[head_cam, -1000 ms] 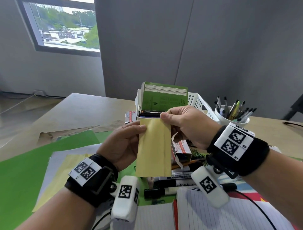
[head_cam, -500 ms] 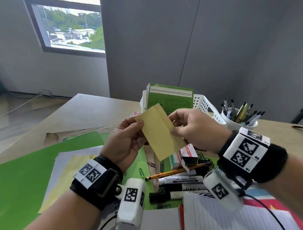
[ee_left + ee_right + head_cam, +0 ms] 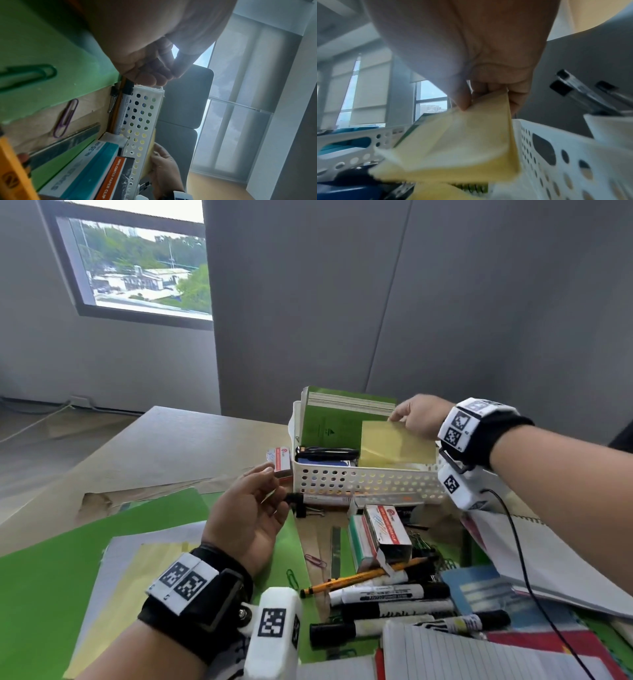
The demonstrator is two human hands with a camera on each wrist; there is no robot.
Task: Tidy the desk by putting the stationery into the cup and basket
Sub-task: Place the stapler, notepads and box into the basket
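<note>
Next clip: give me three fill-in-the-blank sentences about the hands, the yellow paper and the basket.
1. The folded yellow paper is pinched by the ____ hand.
2. The paper is being lowered into the white ____.
3. The left hand holds ____.

Missing words: right; basket; nothing

Grey wall panels (image 3: 445,302) rise behind the pale wooden desk (image 3: 164,453), a thin seam running down between them. To the left a dark-framed window (image 3: 137,268) shows trees and low buildings in daylight. Roller blinds (image 3: 243,94) hang half-lowered over other windows, and a cable (image 3: 30,419) trails along the floor
</note>
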